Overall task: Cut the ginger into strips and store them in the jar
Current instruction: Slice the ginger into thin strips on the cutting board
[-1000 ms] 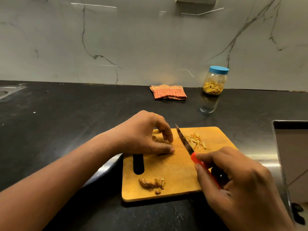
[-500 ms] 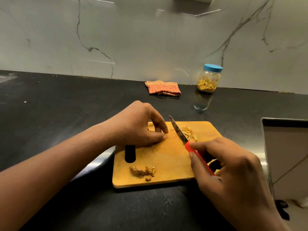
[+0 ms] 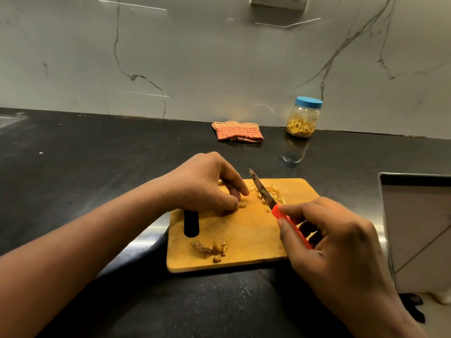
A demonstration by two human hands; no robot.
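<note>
Holding strips: lidded jar | L hand pinches ginger | R hand: knife

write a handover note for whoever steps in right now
Left hand: pinches a small ginger piece down on the cutting board.
Right hand: grips the red-handled knife, blade angled over the cut strips.
Jar: back by the wall, blue lid on, some strips inside.
Ginger bits: clump at the board's near edge.
Done: one pile of strips cut.
Left: slice the held piece, likely the clump too, then open the jar and load the strips.
</note>
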